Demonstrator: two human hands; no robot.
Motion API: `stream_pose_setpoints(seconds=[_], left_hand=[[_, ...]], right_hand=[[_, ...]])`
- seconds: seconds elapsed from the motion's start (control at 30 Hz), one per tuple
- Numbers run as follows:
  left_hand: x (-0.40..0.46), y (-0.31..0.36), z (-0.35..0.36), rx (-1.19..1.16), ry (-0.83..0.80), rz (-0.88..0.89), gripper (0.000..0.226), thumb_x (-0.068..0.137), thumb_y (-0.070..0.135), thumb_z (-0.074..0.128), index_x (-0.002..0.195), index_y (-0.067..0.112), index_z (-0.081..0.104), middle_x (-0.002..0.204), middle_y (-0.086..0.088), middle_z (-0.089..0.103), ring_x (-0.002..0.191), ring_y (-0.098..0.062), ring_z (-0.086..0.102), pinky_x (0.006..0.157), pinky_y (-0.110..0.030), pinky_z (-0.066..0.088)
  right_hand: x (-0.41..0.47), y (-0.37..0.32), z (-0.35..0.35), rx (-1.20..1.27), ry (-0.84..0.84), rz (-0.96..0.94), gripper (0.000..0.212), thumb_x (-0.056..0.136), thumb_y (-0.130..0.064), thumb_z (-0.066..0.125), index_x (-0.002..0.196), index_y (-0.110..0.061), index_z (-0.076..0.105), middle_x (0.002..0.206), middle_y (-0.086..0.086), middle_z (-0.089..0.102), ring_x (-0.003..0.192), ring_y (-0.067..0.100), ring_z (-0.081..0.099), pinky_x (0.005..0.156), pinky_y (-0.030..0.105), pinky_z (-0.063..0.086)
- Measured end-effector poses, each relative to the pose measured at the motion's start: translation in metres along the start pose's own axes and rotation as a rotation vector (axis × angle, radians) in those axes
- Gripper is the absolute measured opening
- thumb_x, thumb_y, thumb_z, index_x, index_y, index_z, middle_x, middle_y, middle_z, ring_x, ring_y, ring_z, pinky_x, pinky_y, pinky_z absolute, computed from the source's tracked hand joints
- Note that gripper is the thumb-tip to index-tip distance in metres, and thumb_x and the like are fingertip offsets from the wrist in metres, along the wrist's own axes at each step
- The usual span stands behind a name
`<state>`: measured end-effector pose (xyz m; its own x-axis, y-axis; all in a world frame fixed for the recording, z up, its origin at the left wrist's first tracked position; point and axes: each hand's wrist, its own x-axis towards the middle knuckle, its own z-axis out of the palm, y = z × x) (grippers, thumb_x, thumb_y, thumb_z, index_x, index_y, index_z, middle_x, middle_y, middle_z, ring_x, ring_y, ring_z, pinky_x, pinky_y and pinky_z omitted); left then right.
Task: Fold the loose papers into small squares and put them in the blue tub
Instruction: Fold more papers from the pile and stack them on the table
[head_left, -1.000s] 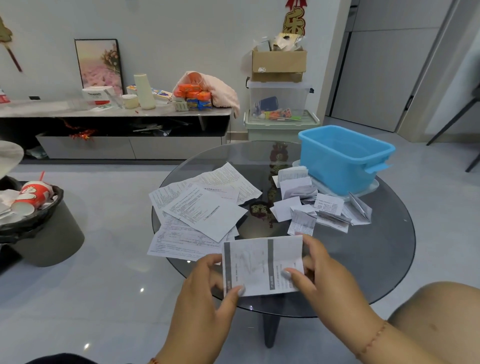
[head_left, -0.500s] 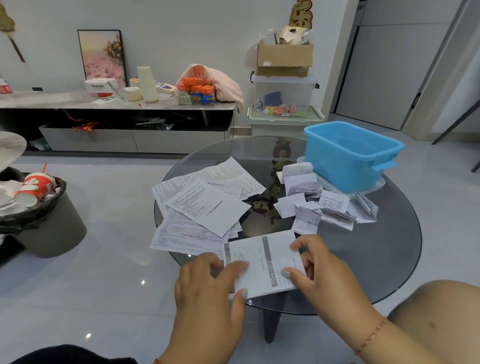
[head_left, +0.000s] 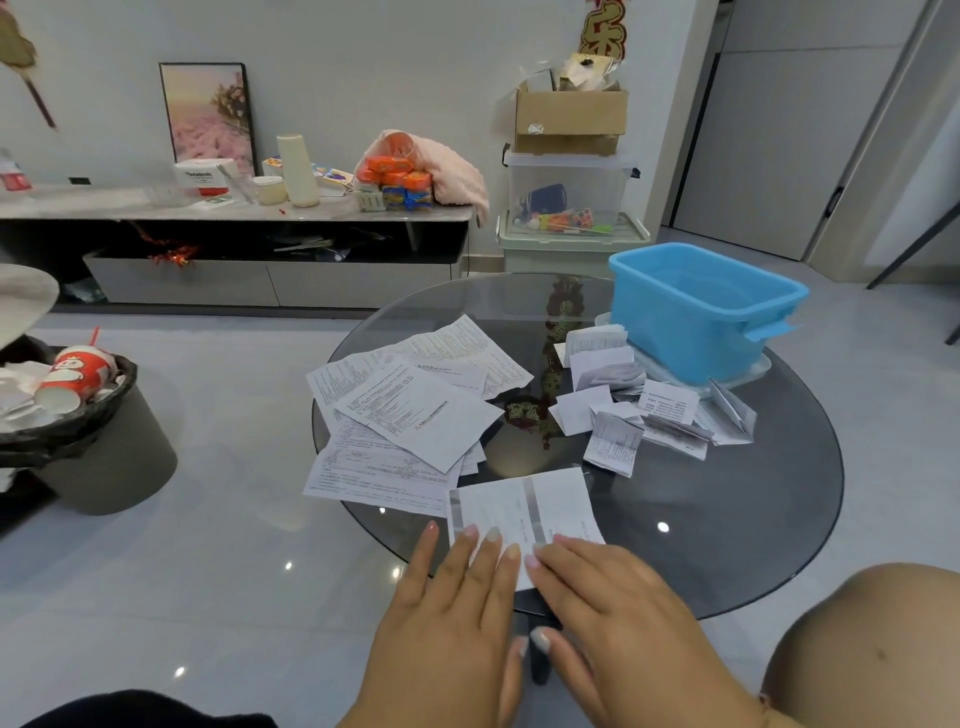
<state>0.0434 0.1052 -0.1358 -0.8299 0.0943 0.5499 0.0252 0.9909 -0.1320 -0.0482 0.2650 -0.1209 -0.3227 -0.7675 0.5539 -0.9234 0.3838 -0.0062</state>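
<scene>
A folded white paper (head_left: 524, 506) with two grey bands lies on the near edge of the round glass table (head_left: 727, 530). My left hand (head_left: 457, 618) and my right hand (head_left: 618, 608) lie flat side by side on its near part, fingers straight, pressing it down. A pile of loose printed sheets (head_left: 410, 410) is spread on the table's left side. Several small folded papers (head_left: 639, 410) lie in a heap in front of the blue tub (head_left: 696, 312), which stands on a clear lid at the table's far right.
A bin lined with a black bag (head_left: 88, 431), holding red paper cups, stands on the floor at the left. A low cabinet (head_left: 234, 244) runs along the back wall. Stacked storage boxes (head_left: 569, 208) stand behind the table. My knee (head_left: 872, 649) is at the lower right.
Both hands have brought the paper down from the air onto the table edge. They went from pinching its sides to lying flat on it.
</scene>
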Motion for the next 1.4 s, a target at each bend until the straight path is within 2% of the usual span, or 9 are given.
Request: stream_pose_setpoints(seconds=[0.27, 0.4, 0.67, 0.8, 0.9, 1.1, 1.23, 1.3, 1.4], left_hand=[[-0.002, 0.003, 0.005, 0.059, -0.012, 0.019, 0.062, 0.074, 0.044, 0.048, 0.117, 0.003, 0.065, 0.118, -0.015, 0.065, 0.112, -0.029, 0.061, 0.104, -0.044, 0.023], [-0.002, 0.001, 0.003, 0.042, -0.032, 0.028, 0.064, 0.076, 0.046, 0.045, 0.124, 0.004, 0.046, 0.119, -0.015, 0.065, 0.112, -0.028, 0.061, 0.105, -0.043, 0.021], [-0.002, 0.000, 0.005, -0.022, -0.033, 0.017, 0.062, 0.074, 0.047, 0.045, 0.122, 0.007, 0.046, 0.116, -0.013, 0.066, 0.109, -0.026, 0.063, 0.106, -0.043, 0.022], [0.005, -0.006, 0.002, -0.130, -0.029, 0.016, 0.049, 0.069, 0.043, 0.051, 0.107, 0.014, 0.063, 0.115, -0.007, 0.068, 0.108, -0.022, 0.064, 0.104, -0.042, 0.030], [0.012, -0.016, -0.005, -0.197, -0.052, 0.097, 0.030, 0.070, 0.042, 0.054, 0.091, 0.022, 0.061, 0.118, 0.004, 0.066, 0.113, -0.013, 0.060, 0.105, -0.042, 0.030], [0.024, -0.032, -0.013, -0.143, -0.103, 0.214, 0.033, 0.076, 0.049, 0.053, 0.097, 0.027, 0.064, 0.111, 0.016, 0.066, 0.117, -0.005, 0.054, 0.108, -0.038, 0.027], [0.023, -0.017, -0.008, -0.120, 0.098, 0.205, 0.020, 0.078, 0.029, 0.060, 0.093, 0.020, 0.070, 0.096, 0.004, 0.069, 0.091, -0.017, 0.062, 0.088, -0.035, 0.044], [0.022, -0.010, -0.005, -0.106, 0.179, 0.196, 0.009, 0.077, 0.018, 0.065, 0.084, 0.016, 0.071, 0.082, 0.001, 0.066, 0.072, -0.020, 0.060, 0.070, -0.032, 0.044], [0.021, -0.013, -0.004, -0.151, 0.201, 0.150, 0.013, 0.065, 0.012, 0.072, 0.078, 0.014, 0.071, 0.078, 0.001, 0.065, 0.069, -0.020, 0.058, 0.071, -0.031, 0.044]], right_hand=[[-0.005, 0.001, -0.001, -0.100, -0.080, -0.022, 0.065, 0.096, -0.048, 0.018, 0.109, -0.015, 0.072, 0.112, -0.002, 0.069, 0.107, 0.015, 0.064, 0.094, 0.034, 0.037], [-0.010, 0.010, -0.009, -0.134, -0.081, 0.053, 0.067, 0.096, -0.051, 0.019, 0.105, -0.014, 0.074, 0.111, -0.001, 0.070, 0.104, 0.017, 0.066, 0.093, 0.033, 0.041], [-0.018, 0.018, -0.024, -0.248, -0.065, 0.135, 0.075, 0.095, -0.054, 0.017, 0.095, -0.009, 0.076, 0.099, 0.003, 0.072, 0.089, 0.022, 0.069, 0.069, 0.032, 0.055], [-0.012, 0.017, -0.032, -0.166, 0.010, 0.222, 0.054, 0.082, -0.060, 0.043, 0.081, -0.014, 0.072, 0.100, 0.001, 0.068, 0.095, 0.020, 0.058, 0.080, 0.032, 0.045], [0.000, 0.022, -0.045, 0.011, 0.043, 0.182, 0.051, 0.081, -0.062, 0.047, 0.104, -0.019, 0.063, 0.120, -0.003, 0.060, 0.114, 0.014, 0.050, 0.097, 0.026, 0.032], [0.019, 0.037, -0.039, 0.033, -0.373, 0.017, 0.077, 0.082, -0.078, 0.031, 0.141, -0.030, 0.040, 0.151, -0.014, 0.030, 0.140, 0.001, 0.022, 0.116, 0.028, 0.007], [0.009, 0.030, -0.026, -0.079, -0.353, -0.003, 0.097, 0.069, -0.088, 0.027, 0.129, -0.018, 0.057, 0.131, -0.005, 0.056, 0.116, 0.013, 0.052, 0.095, 0.031, 0.029], [0.003, 0.028, -0.020, -0.136, -0.297, -0.046, 0.098, 0.058, -0.084, 0.040, 0.123, -0.013, 0.062, 0.119, -0.002, 0.062, 0.100, 0.015, 0.053, 0.087, 0.031, 0.035], [-0.003, 0.027, -0.024, -0.157, -0.253, -0.070, 0.086, 0.049, -0.066, 0.066, 0.117, -0.014, 0.065, 0.104, -0.005, 0.064, 0.083, 0.015, 0.056, 0.071, 0.027, 0.051]])
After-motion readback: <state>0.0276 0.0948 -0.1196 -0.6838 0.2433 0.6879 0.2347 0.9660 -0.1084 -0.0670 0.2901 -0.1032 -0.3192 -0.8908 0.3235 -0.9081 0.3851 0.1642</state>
